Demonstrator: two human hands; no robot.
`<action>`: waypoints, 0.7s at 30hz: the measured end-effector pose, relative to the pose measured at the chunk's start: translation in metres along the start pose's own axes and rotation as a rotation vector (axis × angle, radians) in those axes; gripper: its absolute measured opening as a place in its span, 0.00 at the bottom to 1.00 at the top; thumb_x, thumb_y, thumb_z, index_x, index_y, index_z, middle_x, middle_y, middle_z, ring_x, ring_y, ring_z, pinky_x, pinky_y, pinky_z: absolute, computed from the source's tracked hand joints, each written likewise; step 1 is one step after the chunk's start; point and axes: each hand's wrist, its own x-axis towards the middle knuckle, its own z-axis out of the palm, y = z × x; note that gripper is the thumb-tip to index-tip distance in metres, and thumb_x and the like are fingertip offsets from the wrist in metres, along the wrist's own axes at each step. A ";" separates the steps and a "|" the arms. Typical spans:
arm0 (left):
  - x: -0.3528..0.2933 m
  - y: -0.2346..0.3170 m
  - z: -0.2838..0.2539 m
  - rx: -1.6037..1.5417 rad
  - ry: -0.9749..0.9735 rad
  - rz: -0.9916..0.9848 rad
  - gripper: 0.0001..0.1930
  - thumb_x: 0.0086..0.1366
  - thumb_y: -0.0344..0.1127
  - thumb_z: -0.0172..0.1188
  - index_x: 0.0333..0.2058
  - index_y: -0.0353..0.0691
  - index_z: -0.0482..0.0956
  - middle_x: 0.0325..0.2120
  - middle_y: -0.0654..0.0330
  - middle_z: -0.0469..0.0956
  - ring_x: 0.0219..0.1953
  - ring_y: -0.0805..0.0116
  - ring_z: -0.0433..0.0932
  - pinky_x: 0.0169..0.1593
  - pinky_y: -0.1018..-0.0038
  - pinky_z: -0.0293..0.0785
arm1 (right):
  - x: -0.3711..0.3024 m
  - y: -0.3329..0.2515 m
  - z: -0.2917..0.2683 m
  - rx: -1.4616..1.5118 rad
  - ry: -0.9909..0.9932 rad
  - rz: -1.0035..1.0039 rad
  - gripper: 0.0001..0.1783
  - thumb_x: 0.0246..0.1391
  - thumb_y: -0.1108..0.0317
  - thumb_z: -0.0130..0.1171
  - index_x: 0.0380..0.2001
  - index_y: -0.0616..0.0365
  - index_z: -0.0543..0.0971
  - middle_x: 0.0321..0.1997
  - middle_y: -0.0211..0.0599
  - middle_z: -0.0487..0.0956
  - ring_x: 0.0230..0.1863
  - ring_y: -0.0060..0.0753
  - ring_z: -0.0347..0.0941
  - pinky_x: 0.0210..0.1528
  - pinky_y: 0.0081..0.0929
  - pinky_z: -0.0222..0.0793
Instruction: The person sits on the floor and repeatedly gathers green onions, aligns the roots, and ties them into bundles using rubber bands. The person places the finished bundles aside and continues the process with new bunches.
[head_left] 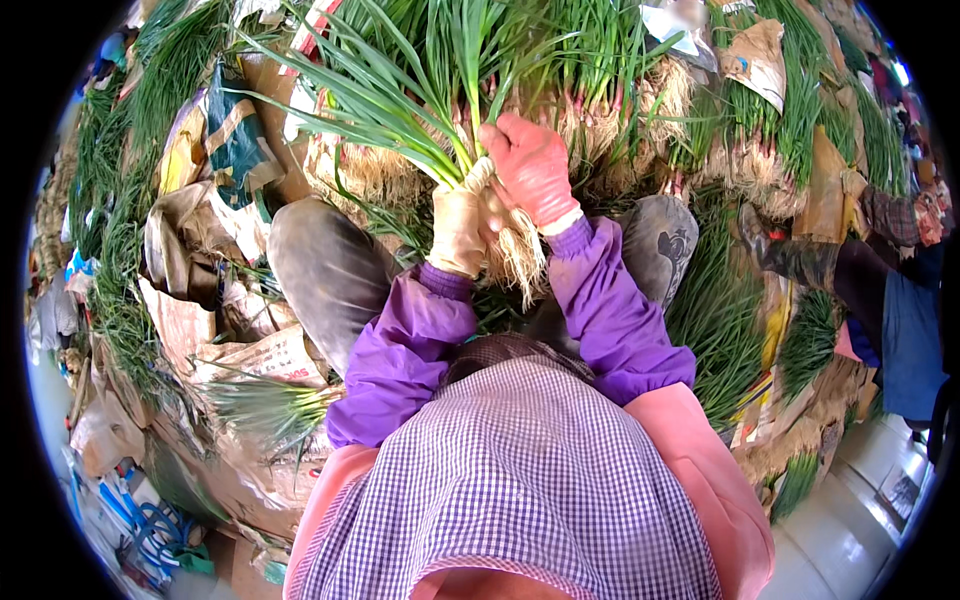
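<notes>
My left hand [459,228], in a cream glove, is wrapped round a bunch of green garlic [440,150] above my lap. Its long flat leaves fan up and to the left, and its pale roots [516,258] hang down between my wrists. My right hand [530,165], in a reddish glove, is pressed against the right side of the bunch. Its fingers are curled closed at the stems; what they grip is hidden. In front of both hands stand thick rows of more green garlic [590,95], with tangled roots and reddish stem bases.
My knees [325,270] flank the work. A small bunch [275,405] lies at my left on brown paper sheets [260,355]. More greens [715,300] lie at my right. Crumpled sacks [185,240] stand at left. Another person's arm and dark clothing [870,285] are at far right.
</notes>
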 end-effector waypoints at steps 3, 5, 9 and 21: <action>-0.004 0.007 0.008 -0.056 -0.001 -0.050 0.10 0.64 0.38 0.57 0.27 0.40 0.75 0.12 0.60 0.74 0.07 0.76 0.66 0.08 0.82 0.55 | -0.008 0.001 -0.009 0.039 -0.021 -0.080 0.12 0.55 0.62 0.58 0.26 0.60 0.76 0.16 0.41 0.71 0.15 0.29 0.66 0.20 0.28 0.63; -0.004 0.011 0.009 -0.058 -0.033 -0.085 0.10 0.64 0.38 0.57 0.28 0.40 0.75 0.12 0.61 0.75 0.07 0.76 0.66 0.08 0.82 0.55 | -0.012 0.010 -0.013 0.036 0.056 -0.218 0.13 0.57 0.61 0.56 0.25 0.59 0.78 0.16 0.37 0.73 0.16 0.27 0.67 0.20 0.26 0.64; -0.006 0.012 -0.012 -0.174 -0.159 0.114 0.10 0.64 0.39 0.58 0.35 0.38 0.77 0.18 0.60 0.77 0.12 0.75 0.71 0.14 0.81 0.66 | 0.004 0.037 -0.056 0.588 0.302 0.000 0.15 0.59 0.58 0.53 0.27 0.58 0.79 0.24 0.35 0.79 0.22 0.19 0.73 0.25 0.22 0.71; 0.043 0.027 -0.028 -0.568 -0.446 -0.072 0.11 0.67 0.41 0.55 0.40 0.39 0.72 0.16 0.74 0.60 0.17 0.78 0.60 0.38 0.71 0.72 | 0.108 0.093 -0.010 -0.541 -0.145 0.109 0.21 0.50 0.50 0.58 0.36 0.58 0.81 0.38 0.42 0.80 0.38 0.41 0.76 0.45 0.35 0.71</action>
